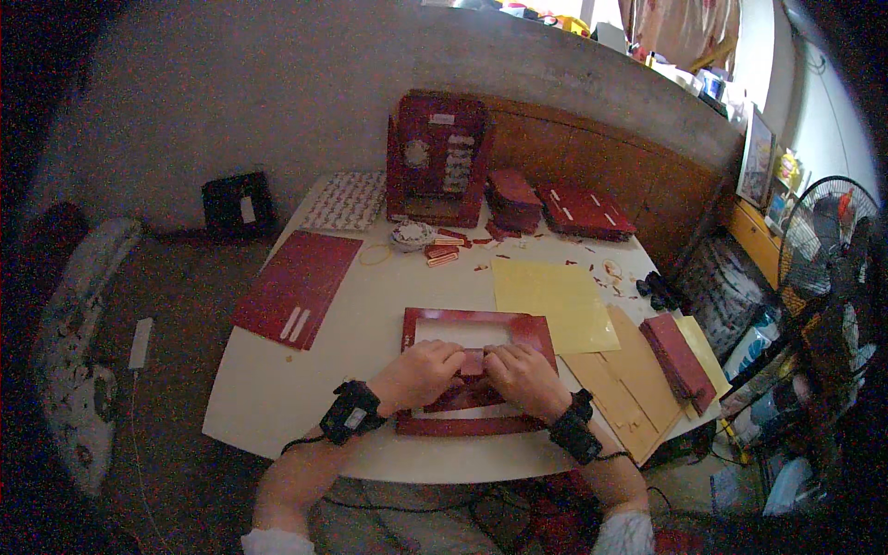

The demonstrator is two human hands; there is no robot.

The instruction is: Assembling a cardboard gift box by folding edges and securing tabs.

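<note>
Left hand point(424, 372) and right hand point(524, 377), two narrow grips, hold one red frame point(472, 426) on one table point(268, 398).

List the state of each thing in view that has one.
Red frame: lying flat
Left hand: fingers bent over the frame, grip unclear
Right hand: fingers bent likewise, grip unclear
Yellow sheet: spread flat
Red case: standing upright
Red panels: stacked
Bowl: filled with white bits
Fan: running or off, unclear

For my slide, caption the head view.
Left hand and right hand close together at a red cut-out panel on a white table.
</note>
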